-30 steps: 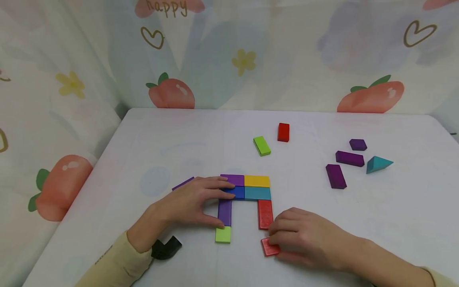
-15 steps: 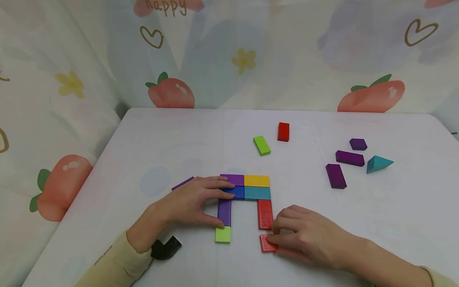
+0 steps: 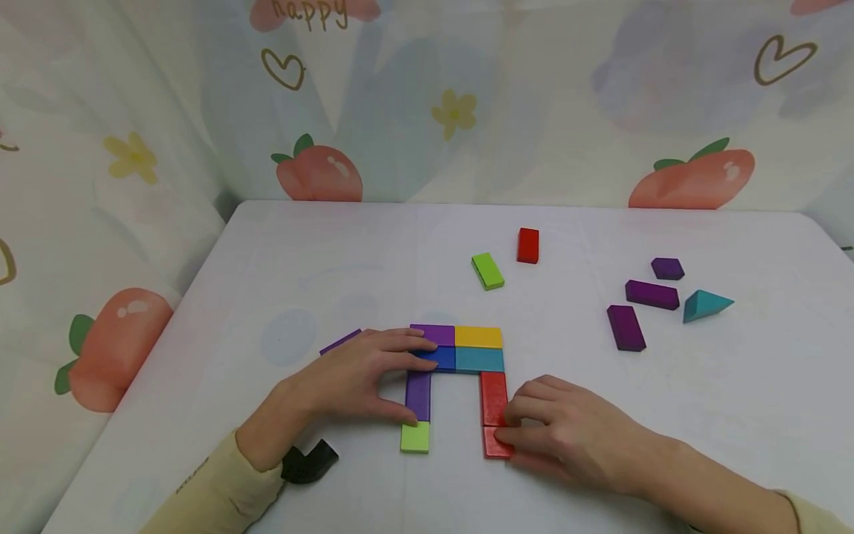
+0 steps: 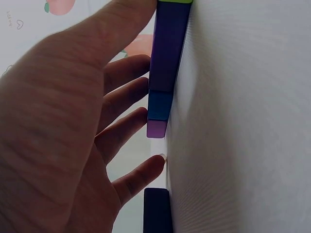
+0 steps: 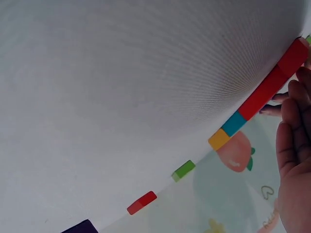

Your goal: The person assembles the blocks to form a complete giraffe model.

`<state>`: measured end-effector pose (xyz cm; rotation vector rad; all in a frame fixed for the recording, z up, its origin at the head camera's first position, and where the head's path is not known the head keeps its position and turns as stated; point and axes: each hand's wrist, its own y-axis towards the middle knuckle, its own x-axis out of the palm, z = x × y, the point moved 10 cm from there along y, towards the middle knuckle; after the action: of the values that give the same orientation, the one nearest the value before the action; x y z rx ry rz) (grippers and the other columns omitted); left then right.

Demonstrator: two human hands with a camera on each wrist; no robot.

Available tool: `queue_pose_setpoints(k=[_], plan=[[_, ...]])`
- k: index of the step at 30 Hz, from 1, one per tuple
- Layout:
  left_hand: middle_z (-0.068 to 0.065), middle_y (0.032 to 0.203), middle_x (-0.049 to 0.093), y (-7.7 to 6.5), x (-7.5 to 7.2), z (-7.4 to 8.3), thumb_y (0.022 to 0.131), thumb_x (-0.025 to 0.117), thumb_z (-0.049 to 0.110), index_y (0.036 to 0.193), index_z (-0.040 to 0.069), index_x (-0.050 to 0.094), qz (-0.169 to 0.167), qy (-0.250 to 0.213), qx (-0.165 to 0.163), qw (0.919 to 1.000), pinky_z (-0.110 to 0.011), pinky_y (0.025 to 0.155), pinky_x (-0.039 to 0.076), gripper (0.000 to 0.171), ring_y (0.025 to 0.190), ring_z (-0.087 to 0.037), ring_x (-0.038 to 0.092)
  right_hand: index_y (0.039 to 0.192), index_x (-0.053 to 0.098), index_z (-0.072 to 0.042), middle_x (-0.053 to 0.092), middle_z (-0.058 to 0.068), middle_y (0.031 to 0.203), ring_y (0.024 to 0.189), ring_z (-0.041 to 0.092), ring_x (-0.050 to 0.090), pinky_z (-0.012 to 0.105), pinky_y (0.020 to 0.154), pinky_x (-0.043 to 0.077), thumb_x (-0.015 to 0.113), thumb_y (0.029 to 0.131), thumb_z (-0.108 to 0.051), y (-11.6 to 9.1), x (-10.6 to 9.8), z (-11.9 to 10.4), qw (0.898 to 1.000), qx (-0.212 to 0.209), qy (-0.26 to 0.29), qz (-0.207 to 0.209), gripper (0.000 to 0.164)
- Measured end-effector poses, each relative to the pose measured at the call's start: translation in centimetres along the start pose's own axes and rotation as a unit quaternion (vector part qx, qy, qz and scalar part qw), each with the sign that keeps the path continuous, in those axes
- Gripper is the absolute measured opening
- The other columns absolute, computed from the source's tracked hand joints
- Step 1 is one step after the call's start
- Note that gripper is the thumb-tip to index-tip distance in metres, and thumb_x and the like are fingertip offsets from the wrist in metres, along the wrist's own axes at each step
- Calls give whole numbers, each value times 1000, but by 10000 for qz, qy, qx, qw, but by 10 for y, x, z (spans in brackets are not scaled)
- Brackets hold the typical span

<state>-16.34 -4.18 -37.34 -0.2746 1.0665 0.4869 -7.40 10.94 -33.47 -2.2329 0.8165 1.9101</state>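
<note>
My left hand point(image 3: 373, 367) lies spread over the left side of a flat arch of coloured blocks. Its fingertips rest on the purple block point(image 3: 440, 335) and the blue block point(image 3: 443, 357), its thumb at the light green block point(image 3: 415, 439). A longer purple block point(image 3: 418, 397) forms the left leg. With my right hand point(image 3: 577, 437) I hold a small red block point(image 3: 495, 443) by its right side, index finger on top, thumb at the lower edge. It meets the end of a longer red block point(image 3: 494, 397), below the teal block point(image 3: 479, 360) and yellow block point(image 3: 477, 337).
A black curved piece point(image 3: 310, 461) lies beside my left sleeve, and a purple block point(image 3: 340, 341) pokes out behind that hand. Farther back are a green block point(image 3: 488, 271) and a red block point(image 3: 528, 245). Several purple blocks point(image 3: 652, 294) and a teal wedge point(image 3: 707, 305) lie right.
My right hand has straightened the small red block and slid it away from me, closing the gap to the longer red block. The left hand has stayed in place.
</note>
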Motion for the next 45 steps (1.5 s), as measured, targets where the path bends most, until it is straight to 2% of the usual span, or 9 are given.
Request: queue_pose_setpoints(k=[20, 25, 28, 32, 34, 36, 39, 42, 45], plan=[[7, 154, 45, 1, 1, 1, 84, 78, 54, 140, 22, 63, -76, -33, -25, 10000, -47, 114, 34, 67, 148, -18, 29, 115, 78, -19, 67, -8, 107, 101, 10, 60, 35, 85, 58, 74, 94, -37, -2, 0, 0, 10000, 24, -21, 33, 28], [7, 154, 44, 1, 1, 1, 85, 77, 55, 141, 22, 62, -112, -17, -68, 9999, -48, 114, 34, 67, 148, -19, 29, 116, 76, -20, 66, -10, 110, 102, 10, 61, 37, 84, 57, 74, 94, -35, -2, -10, 4, 9991, 63, 234, 334, 26], [7, 154, 44, 1, 1, 2, 85, 77, 55, 141, 22, 62, -100, -33, -90, 9999, -48, 114, 34, 67, 148, -19, 29, 118, 74, -21, 66, -10, 112, 103, 11, 61, 37, 83, 58, 78, 91, -30, -1, -20, 14, 9976, 261, 360, 528, 29], [7, 154, 45, -1, 0, 2, 85, 77, 54, 141, 22, 62, -57, -61, -77, 9999, -48, 114, 34, 67, 148, -19, 30, 119, 74, -19, 66, -9, 113, 104, 12, 60, 30, 85, 56, 79, 90, -30, 0, -33, 35, 9939, 641, 358, 829, 31], [7, 154, 45, -1, -1, 3, 85, 78, 54, 141, 22, 63, -24, -66, -56, 10000, -48, 114, 34, 66, 147, -18, 30, 118, 75, -17, 66, -8, 114, 104, 13, 61, 23, 88, 53, 73, 94, -36, 0, -40, 45, 9913, 725, 306, 1057, 30], [7, 153, 45, -2, 0, 3, 85, 77, 55, 141, 22, 63, -11, -65, -48, 10000, -48, 114, 34, 66, 147, -19, 30, 118, 75, -16, 67, -6, 114, 104, 15, 61, 16, 93, 48, 63, 99, -44, 2, -46, 54, 9887, 787, 245, 1256, 36], [7, 153, 45, -2, 1, 2, 85, 76, 55, 141, 22, 62, -6, -81, -36, 10000, -48, 114, 35, 66, 147, -19, 31, 119, 74, -14, 67, -4, 114, 105, 17, 62, 10, 96, 42, 55, 101, -50, 4, -52, 67, 9855, 886, 259, 1423, 44], [7, 153, 45, -2, 1, 2, 86, 76, 55, 141, 22, 62, -20, -86, -37, 10000, -49, 114, 35, 66, 147, -19, 30, 121, 73, -14, 66, -2, 116, 107, 18, 62, 10, 96, 42, 70, 97, -38, 7, -55, 79, 9831, 1065, 283, 1461, 34], [7, 153, 45, -2, 1, 2, 85, 77, 54, 141, 22, 62, -43, -82, -63, 9999, -49, 114, 34, 66, 148, -19, 30, 123, 72, -13, 66, 0, 119, 111, 20, 62, 20, 93, 50, 84, 85, -17, 9, -56, 92, 9800, 1373, 289, 1410, 40]])
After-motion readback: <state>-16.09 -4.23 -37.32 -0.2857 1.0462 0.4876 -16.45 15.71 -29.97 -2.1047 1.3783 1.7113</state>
